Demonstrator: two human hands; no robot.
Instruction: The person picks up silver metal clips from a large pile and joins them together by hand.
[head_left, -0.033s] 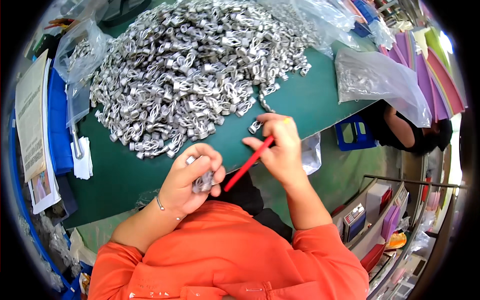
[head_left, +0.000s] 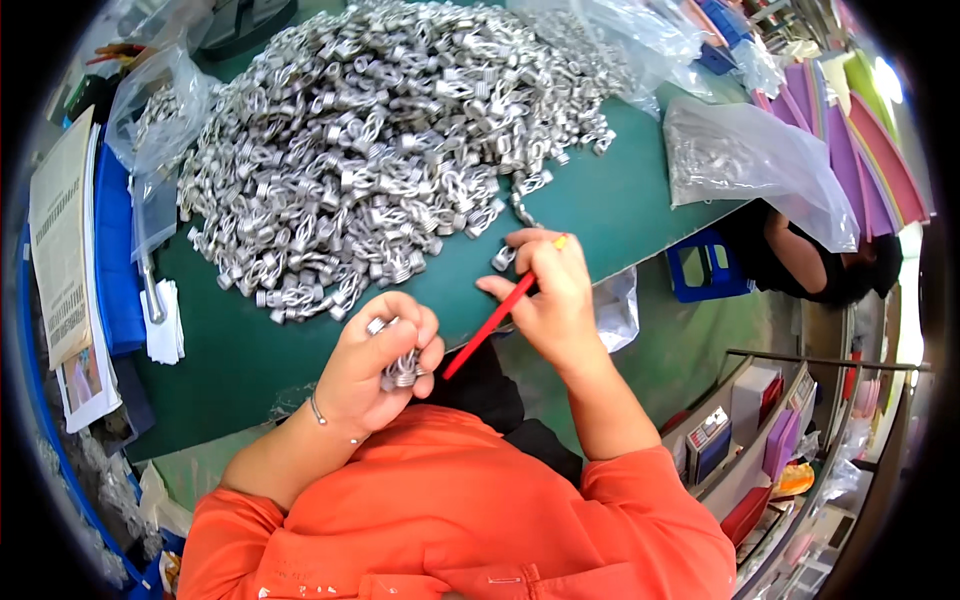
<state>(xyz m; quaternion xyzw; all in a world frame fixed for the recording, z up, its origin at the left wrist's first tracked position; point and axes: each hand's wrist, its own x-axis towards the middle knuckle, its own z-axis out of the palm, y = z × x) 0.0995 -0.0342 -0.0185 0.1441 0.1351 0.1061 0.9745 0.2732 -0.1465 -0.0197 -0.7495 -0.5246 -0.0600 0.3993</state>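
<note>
A large heap of small silvery metal parts point(head_left: 340, 150), ribbed caps with wire loops, covers much of the green tabletop point(head_left: 230, 370). My left hand point(head_left: 380, 355) is closed around a few of these metal parts point(head_left: 403, 370) at the near table edge; its fingers hide some of them. Between the fingers of my right hand point(head_left: 553, 295) is a slim red stick point(head_left: 490, 322), probably a pen, slanting down toward my left hand. Just beyond my right fingertips a loose metal part point(head_left: 504, 257) lies on the table, apart from the heap.
Clear plastic bags point(head_left: 755, 160) lie at the table's right and far edges. Papers point(head_left: 62, 250) and a blue folder point(head_left: 118, 255) are at the left. Another person point(head_left: 810, 260) is beyond the right edge, near a blue stool point(head_left: 707, 266). Shelves point(head_left: 745, 440) stand at the lower right.
The view has shifted very slightly. Both hands keep nearly the same pose; the red stick remains in my right hand and the metal parts in my left.
</note>
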